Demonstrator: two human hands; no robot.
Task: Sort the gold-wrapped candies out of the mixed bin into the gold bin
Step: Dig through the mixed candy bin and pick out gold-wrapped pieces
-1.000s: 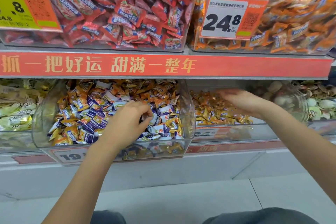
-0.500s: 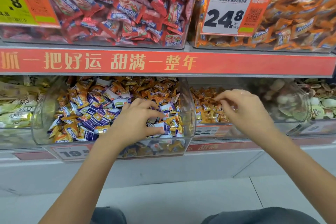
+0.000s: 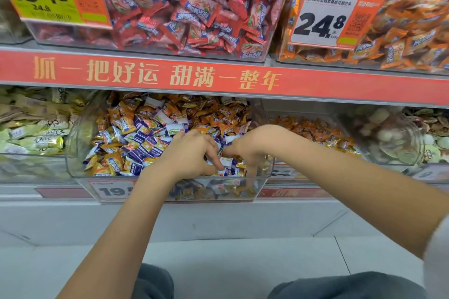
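Both hands reach into the mixed bin [image 3: 80,133], a clear tub of orange, purple and white candies [image 3: 145,133] on the lower shelf. The left hand [image 3: 192,153] rests on the pile, fingers curled down among the wrappers. The right hand [image 3: 252,145] is just beside it, fingers dipped into the candies at the bin's front right corner. The gold bin [image 3: 315,133] sits just right of it. Above, a red banner [image 3: 218,77] runs under a red-candy bin [image 3: 194,7] and an orange-candy bin [image 3: 401,19] with a price tag [image 3: 323,22].
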